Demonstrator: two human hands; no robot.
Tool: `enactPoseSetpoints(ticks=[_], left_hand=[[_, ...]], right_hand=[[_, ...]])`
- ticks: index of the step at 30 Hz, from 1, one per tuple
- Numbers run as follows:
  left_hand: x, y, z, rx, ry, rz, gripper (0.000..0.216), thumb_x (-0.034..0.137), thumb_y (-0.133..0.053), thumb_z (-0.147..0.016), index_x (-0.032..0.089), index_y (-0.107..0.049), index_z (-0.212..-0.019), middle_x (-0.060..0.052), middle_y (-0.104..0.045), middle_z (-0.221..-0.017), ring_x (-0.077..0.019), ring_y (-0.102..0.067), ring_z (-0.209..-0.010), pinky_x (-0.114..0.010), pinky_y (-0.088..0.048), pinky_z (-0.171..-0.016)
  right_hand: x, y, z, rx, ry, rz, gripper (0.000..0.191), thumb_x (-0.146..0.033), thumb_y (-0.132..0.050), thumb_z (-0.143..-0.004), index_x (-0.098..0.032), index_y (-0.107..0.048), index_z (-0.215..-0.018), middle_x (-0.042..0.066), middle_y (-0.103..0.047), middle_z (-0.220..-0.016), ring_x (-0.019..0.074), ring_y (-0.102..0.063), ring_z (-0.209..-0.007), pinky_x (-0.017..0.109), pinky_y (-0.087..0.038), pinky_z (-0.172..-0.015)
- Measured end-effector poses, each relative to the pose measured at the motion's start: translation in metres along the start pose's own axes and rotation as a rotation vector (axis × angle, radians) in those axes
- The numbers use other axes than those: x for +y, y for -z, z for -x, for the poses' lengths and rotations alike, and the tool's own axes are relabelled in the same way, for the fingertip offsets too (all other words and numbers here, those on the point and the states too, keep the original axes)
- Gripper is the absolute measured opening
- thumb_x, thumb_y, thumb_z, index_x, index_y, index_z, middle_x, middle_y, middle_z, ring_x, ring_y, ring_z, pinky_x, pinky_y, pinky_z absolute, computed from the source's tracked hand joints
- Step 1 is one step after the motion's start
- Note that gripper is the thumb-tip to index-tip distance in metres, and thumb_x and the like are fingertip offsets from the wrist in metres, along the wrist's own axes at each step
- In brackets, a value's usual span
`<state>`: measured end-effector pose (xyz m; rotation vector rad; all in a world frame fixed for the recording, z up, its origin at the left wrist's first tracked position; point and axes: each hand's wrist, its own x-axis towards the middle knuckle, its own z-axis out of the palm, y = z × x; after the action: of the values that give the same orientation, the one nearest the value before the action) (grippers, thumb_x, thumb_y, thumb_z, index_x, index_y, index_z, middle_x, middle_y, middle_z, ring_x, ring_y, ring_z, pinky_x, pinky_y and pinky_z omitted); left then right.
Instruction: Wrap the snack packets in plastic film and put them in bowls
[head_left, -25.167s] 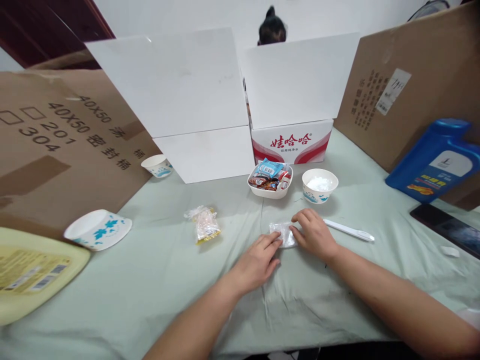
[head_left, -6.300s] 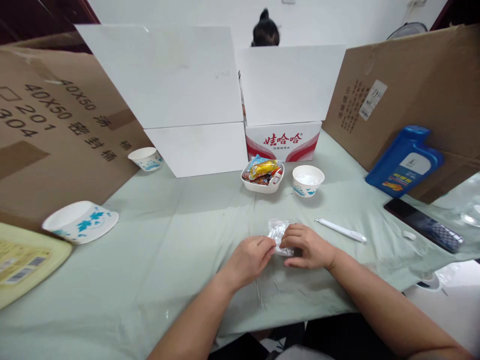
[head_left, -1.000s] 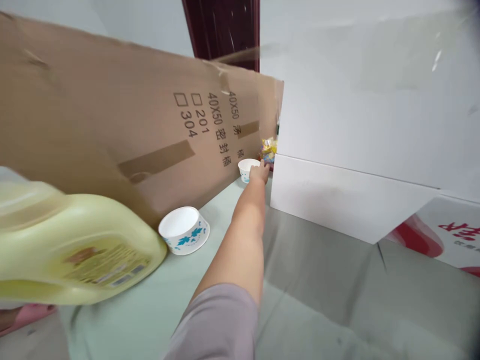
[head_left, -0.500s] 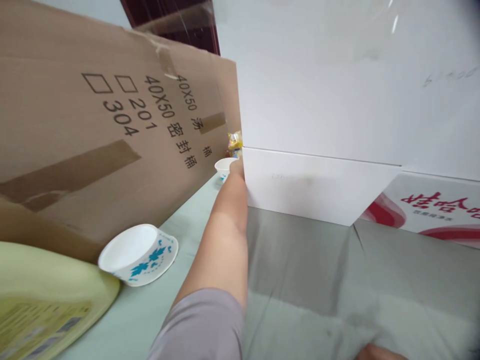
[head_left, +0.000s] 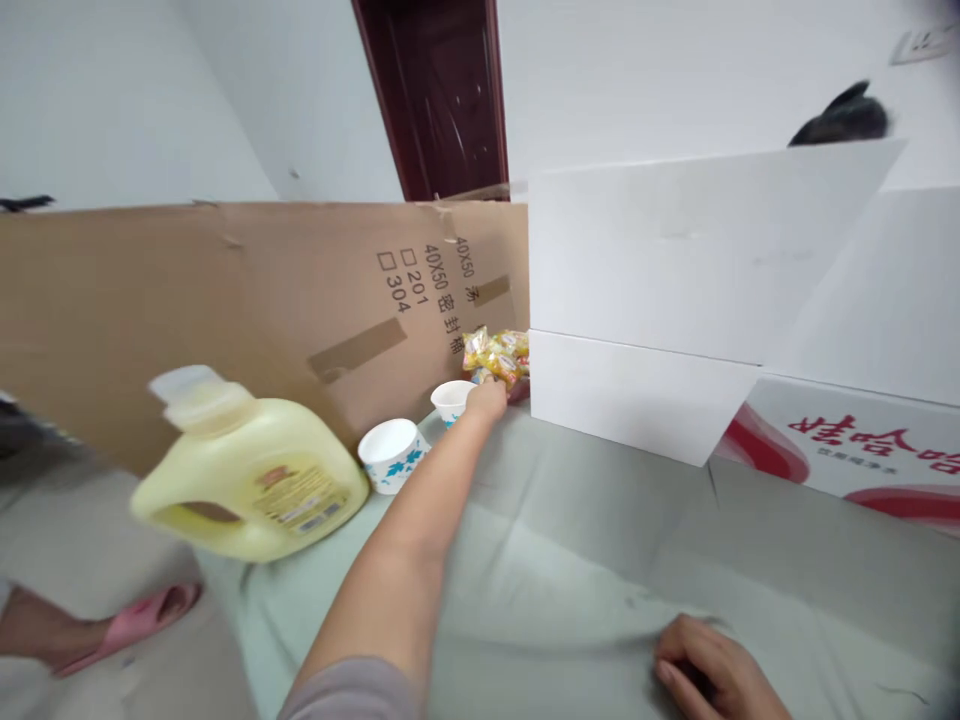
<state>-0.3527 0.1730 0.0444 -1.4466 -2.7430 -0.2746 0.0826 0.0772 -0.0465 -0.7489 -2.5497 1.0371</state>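
Note:
My left hand [head_left: 489, 396] reaches far forward at the end of an outstretched arm. Its fingers are closed on yellow snack packets [head_left: 496, 355], clear-wrapped and bunched beside the white box; the fingertips are partly hidden. A white paper bowl [head_left: 451, 396] stands just left of that hand, partly covered by the forearm. Nearer to me, another white bowl with blue leaf prints [head_left: 394, 458] touches or nearly touches a yellow detergent jug [head_left: 251, 480]. My right hand [head_left: 716, 668] rests at the lower right on the grey-green cloth [head_left: 570, 540], fingers curled, nothing visible in them.
A tall brown cardboard panel [head_left: 300, 290] with black print runs behind the bowls and jug. White box panels [head_left: 637, 270] rise at the right, beside a red-and-white printed carton [head_left: 847, 440]. A person's foot in a pink slipper [head_left: 142, 625] shows at lower left.
My view has pulled back and up, bringing the whole jug and the door into sight. My left hand has come out from behind the white box edge with the packets; more of my right hand shows.

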Motion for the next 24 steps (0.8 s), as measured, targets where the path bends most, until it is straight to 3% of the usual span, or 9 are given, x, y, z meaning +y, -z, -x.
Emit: enactPoseSetpoints(ticks=[8,13,20,24], left_hand=[[0.01,0.017,0.07,-0.007,0.162,-0.069,0.034,0.034,-0.057,-0.092,0.017,-0.055,-0.121,-0.009,-0.058,-0.121,-0.0216,-0.06,-0.103,-0.042,-0.053,-0.086],[0.026,0.015,0.11,-0.011,0.225,-0.079,0.035,0.034,-0.058,-0.092,0.016,-0.055,-0.121,-0.009,-0.058,-0.121,-0.0217,-0.06,-0.102,-0.042,-0.053,-0.085],[0.055,0.012,0.164,0.008,0.207,-0.095,0.035,0.035,-0.057,-0.092,0.016,-0.054,-0.122,-0.009,-0.058,-0.121,-0.0212,-0.061,-0.102,-0.042,-0.053,-0.085],[0.069,0.01,0.194,-0.005,0.139,-0.129,0.036,0.035,-0.05,-0.096,0.014,-0.052,-0.125,-0.014,-0.055,-0.123,-0.022,-0.064,-0.096,-0.039,-0.053,-0.082]], right_hand=[[-0.015,0.003,-0.005,0.064,0.043,0.017,0.018,-0.028,-0.046,-0.089,-0.022,-0.059,-0.078,0.002,-0.063,-0.078,0.0163,-0.058,-0.073,0.027,-0.041,-0.068],[-0.018,0.006,-0.006,0.099,0.067,0.002,0.013,-0.023,-0.05,-0.085,-0.021,-0.06,-0.078,0.001,-0.064,-0.079,0.0156,-0.058,-0.073,0.026,-0.04,-0.068],[-0.015,0.003,-0.007,0.16,0.106,-0.043,0.013,-0.022,-0.051,-0.085,-0.02,-0.062,-0.078,0.002,-0.064,-0.078,0.0154,-0.057,-0.074,0.026,-0.041,-0.069],[-0.01,0.002,-0.008,0.294,0.122,-0.13,0.017,-0.026,-0.046,-0.088,-0.019,-0.06,-0.081,0.003,-0.062,-0.08,0.0155,-0.056,-0.073,0.027,-0.042,-0.07]])
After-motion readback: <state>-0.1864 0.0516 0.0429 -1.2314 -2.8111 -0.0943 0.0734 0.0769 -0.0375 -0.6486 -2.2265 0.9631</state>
